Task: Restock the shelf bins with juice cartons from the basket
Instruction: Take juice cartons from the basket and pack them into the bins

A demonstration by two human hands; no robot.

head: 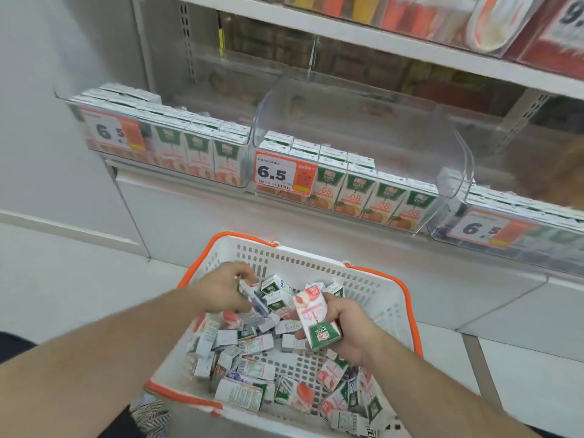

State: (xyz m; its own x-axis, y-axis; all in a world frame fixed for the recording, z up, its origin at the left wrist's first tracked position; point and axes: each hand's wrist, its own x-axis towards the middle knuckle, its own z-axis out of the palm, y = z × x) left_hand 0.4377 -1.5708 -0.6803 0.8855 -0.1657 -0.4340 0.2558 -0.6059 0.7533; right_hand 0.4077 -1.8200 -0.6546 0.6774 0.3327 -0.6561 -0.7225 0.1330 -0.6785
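Note:
A white basket (319, 260) with orange handles sits on the floor, holding several small juice cartons (252, 368) in a loose pile. My right hand (350, 330) grips a pink peach carton (316, 317) over the basket. My left hand (226, 289) holds a blurred carton (252, 300) at the basket's left side. On the shelf above stand three clear bins: a left bin (164, 150) with pink cartons, a middle bin (347, 188) with orange cartons and its clear lid raised, and a right bin (505, 229).
Price tags reading 6.5 hang on each bin front. A higher shelf (379, 36) carries more clear bins with goods. A white wall and floor (63, 279) lie to the left. A patterned cloth (148, 412) shows by the basket's near corner.

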